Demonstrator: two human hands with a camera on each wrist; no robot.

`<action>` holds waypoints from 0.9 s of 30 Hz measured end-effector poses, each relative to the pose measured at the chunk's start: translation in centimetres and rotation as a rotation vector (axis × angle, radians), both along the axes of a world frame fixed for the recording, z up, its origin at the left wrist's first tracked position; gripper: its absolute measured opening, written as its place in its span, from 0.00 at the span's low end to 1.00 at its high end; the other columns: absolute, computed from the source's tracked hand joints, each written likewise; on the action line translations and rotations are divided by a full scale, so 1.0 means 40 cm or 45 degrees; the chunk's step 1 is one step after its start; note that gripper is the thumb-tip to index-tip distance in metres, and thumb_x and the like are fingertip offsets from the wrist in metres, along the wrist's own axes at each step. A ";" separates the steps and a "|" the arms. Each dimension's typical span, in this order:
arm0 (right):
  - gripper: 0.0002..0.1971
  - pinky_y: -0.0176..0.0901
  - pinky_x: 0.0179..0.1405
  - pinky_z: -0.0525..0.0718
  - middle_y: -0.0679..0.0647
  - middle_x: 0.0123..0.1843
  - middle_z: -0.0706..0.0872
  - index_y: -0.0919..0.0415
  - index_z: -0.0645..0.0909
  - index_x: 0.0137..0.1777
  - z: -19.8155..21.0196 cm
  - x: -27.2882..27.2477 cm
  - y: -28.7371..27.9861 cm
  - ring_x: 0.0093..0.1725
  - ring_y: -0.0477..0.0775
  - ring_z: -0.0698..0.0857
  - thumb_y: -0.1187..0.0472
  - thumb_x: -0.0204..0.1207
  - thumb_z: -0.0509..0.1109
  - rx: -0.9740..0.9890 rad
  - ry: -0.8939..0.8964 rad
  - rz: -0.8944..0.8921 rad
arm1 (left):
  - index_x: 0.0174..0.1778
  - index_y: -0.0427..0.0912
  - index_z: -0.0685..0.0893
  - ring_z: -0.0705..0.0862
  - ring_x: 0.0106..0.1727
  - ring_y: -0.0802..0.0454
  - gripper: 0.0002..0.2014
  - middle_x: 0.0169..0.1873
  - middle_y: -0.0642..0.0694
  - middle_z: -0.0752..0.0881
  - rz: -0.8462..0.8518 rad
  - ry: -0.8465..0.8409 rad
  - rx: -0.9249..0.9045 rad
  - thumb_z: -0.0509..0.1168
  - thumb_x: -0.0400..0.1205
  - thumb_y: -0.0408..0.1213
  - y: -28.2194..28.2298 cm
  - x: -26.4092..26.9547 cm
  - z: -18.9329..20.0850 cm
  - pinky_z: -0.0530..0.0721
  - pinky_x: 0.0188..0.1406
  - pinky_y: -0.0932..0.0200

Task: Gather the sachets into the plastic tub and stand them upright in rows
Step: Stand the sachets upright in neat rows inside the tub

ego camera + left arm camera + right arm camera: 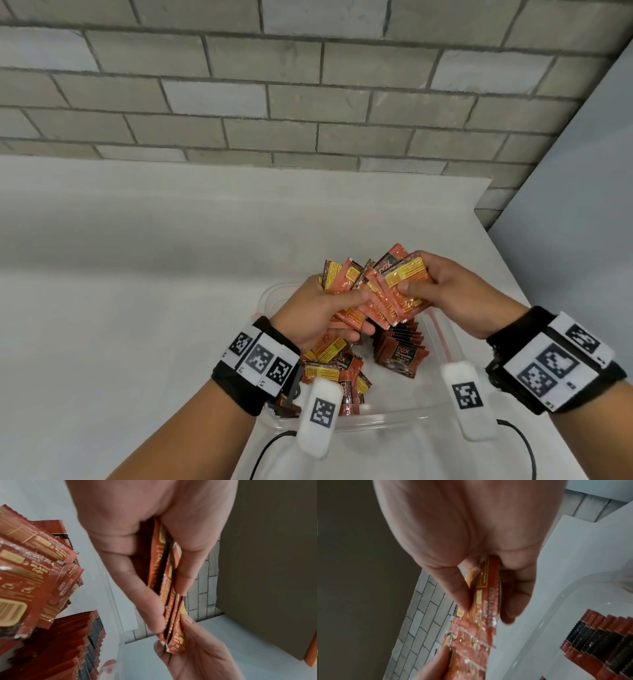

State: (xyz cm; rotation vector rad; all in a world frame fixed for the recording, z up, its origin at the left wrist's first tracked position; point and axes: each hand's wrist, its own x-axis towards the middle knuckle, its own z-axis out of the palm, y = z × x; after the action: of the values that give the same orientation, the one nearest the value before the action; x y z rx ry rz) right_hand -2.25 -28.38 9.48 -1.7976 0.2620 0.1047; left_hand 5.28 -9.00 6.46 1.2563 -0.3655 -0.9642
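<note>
I am looking down at a pale surface (137, 274) carrying the clear plastic tub (274, 291), where a row of sachets (402, 353) is standing upright beside loose sachets (329, 373) lying jumbled. Above the tub, my left hand (318, 308) and right hand (455, 291) are both curling around one fanned bundle of sachets (380, 291), thumbs pressing its faces.

Each bare arm is wearing a black wrist band (239, 387) with white tags showing black square patterns. A small white box (467, 399) is hanging under each wrist, and thin black cables (524, 442) are trailing away.
</note>
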 end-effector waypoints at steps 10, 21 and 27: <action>0.12 0.37 0.40 0.86 0.54 0.48 0.91 0.60 0.79 0.60 -0.009 -0.006 -0.006 0.45 0.50 0.90 0.70 0.81 0.61 0.317 -0.059 -0.180 | 0.63 0.39 0.81 0.90 0.51 0.46 0.13 0.54 0.40 0.90 0.121 0.100 -0.102 0.62 0.83 0.29 -0.006 -0.005 0.000 0.90 0.42 0.57; 0.14 0.41 0.46 0.88 0.59 0.55 0.89 0.62 0.78 0.64 -0.023 0.002 -0.007 0.49 0.53 0.89 0.70 0.81 0.62 0.387 -0.074 -0.229 | 0.53 0.34 0.79 0.90 0.43 0.42 0.07 0.44 0.38 0.90 0.210 0.291 -0.202 0.56 0.86 0.27 -0.028 0.010 0.029 0.91 0.36 0.53; 0.18 0.45 0.46 0.87 0.60 0.54 0.89 0.64 0.78 0.64 -0.001 0.001 -0.036 0.50 0.57 0.88 0.72 0.74 0.67 0.332 -0.183 -0.255 | 0.57 0.32 0.81 0.90 0.35 0.41 0.08 0.44 0.31 0.89 0.039 -0.078 0.020 0.63 0.83 0.28 -0.015 0.025 0.017 0.84 0.19 0.62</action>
State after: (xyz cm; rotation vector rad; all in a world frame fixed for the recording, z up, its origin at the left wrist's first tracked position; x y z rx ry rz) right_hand -2.21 -29.83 9.45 -1.5035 0.3092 -0.1272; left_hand 6.28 -9.58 7.16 1.3041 -0.3862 -0.9058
